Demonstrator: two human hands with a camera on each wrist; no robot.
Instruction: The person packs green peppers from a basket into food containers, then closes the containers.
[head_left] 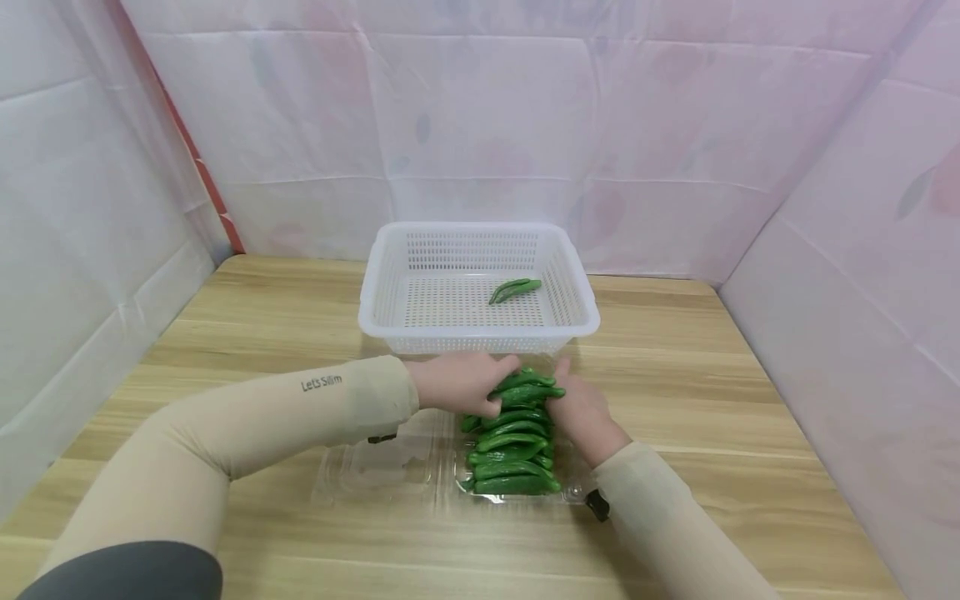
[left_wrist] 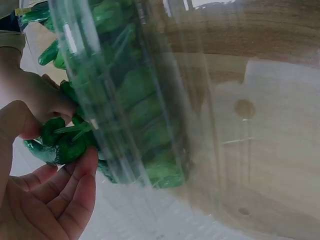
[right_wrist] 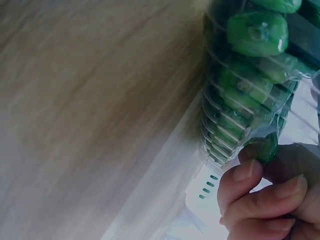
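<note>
A heap of green peppers [head_left: 513, 454] lies crosswise in the right half of an open clear plastic clamshell box [head_left: 386, 471]. At the far end of the heap, my left hand [head_left: 459, 382] holds the stem ends of the top peppers; the left wrist view shows thumb and fingers around green peppers [left_wrist: 62, 147]. Across from it, my right hand [head_left: 587, 414] is at the opposite ends. In the right wrist view its thumb and forefinger pinch the tip of a green pepper [right_wrist: 267, 148] beside the box wall. How many peppers are held cannot be made out.
Just behind the box stands a white perforated plastic basket [head_left: 480, 332]. A few green peppers [head_left: 516, 289] lie on its floor, toward the right. All this rests on a wood-grain table [head_left: 720, 400], with pale cloth walls [head_left: 480, 108] at the back and sides.
</note>
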